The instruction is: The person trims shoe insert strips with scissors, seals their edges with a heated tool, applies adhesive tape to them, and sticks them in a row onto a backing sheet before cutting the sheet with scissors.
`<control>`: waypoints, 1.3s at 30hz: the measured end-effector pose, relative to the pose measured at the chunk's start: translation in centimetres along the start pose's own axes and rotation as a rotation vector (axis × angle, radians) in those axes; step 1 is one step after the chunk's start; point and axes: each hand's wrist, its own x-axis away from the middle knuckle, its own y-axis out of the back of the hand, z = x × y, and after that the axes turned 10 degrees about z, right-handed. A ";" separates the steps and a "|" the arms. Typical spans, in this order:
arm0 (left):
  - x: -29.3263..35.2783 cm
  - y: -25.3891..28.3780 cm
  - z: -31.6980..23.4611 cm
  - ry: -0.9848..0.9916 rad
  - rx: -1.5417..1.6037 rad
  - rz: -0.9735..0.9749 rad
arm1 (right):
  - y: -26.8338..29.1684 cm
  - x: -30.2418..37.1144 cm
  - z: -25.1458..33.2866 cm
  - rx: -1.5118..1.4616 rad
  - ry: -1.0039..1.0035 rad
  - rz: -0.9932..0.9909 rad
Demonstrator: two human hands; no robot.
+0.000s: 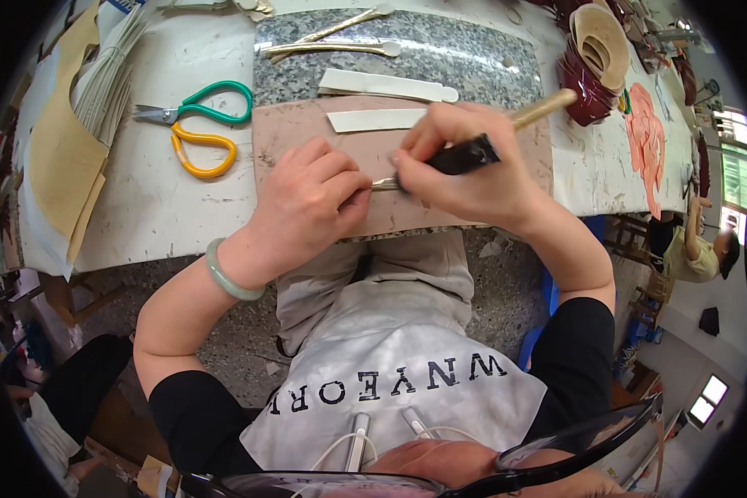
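My left hand point(315, 187) is closed, its fingertips pinching one end of a narrow gold strip point(383, 184) low on the pinkish board point(290, 129). Most of that strip is hidden by my hands. In my right hand point(477, 170) is a tool with a thick black part point(466, 156) and a tan rod point(546, 109) slanting up to the right; its working end is hidden in my blurred fingers, close to the strip. Just beyond my hands lie a white strip point(373, 121) on the board and another white strip with a rounded end point(388, 84).
Gold strips point(332, 48) lie on a speckled stone slab point(473, 54). Scissors with green and yellow handles point(203, 129) are at left, beside stacked paper sheets point(100, 100). Dark red pieces point(583, 87) and pink pieces point(646, 137) lie at right. Another person point(695, 249) is far right.
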 end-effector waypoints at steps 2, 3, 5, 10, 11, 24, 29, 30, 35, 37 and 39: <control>0.2 0.2 0.1 0.022 0.020 0.009 | 1.2 -0.1 0.3 0.314 0.088 -0.001; 0.0 0.1 0.0 0.018 0.007 0.001 | 1.6 -0.2 1.2 0.303 0.066 -0.004; 0.1 0.1 0.0 0.016 -0.002 -0.011 | 1.6 0.4 1.6 0.188 0.006 -0.009; -0.2 -0.1 -1.3 0.129 0.057 -0.014 | 1.6 2.1 0.4 0.166 -0.081 0.016; -0.4 -0.2 -1.4 0.130 0.057 -0.014 | 1.7 2.1 0.5 0.165 -0.081 0.017; -0.9 -0.9 -2.1 0.273 0.102 0.034 | 1.7 3.1 -0.2 0.059 -0.073 -0.063; -1.1 -1.0 -2.2 0.323 0.132 0.023 | 2.1 3.3 0.4 0.113 -0.055 -0.020; -1.0 -1.0 -2.3 0.328 0.126 0.016 | 2.2 3.2 1.3 0.054 -0.063 -0.059; -0.8 -1.1 -2.0 0.309 0.118 -0.034 | 0.1 2.1 0.9 -0.173 -0.183 -0.071; -0.3 -1.3 -1.3 0.252 0.213 -0.040 | 1.1 1.8 0.0 0.010 -0.068 -0.029; -0.3 -1.2 -1.4 0.244 0.183 -0.046 | 1.9 1.5 0.5 0.154 -0.001 -0.004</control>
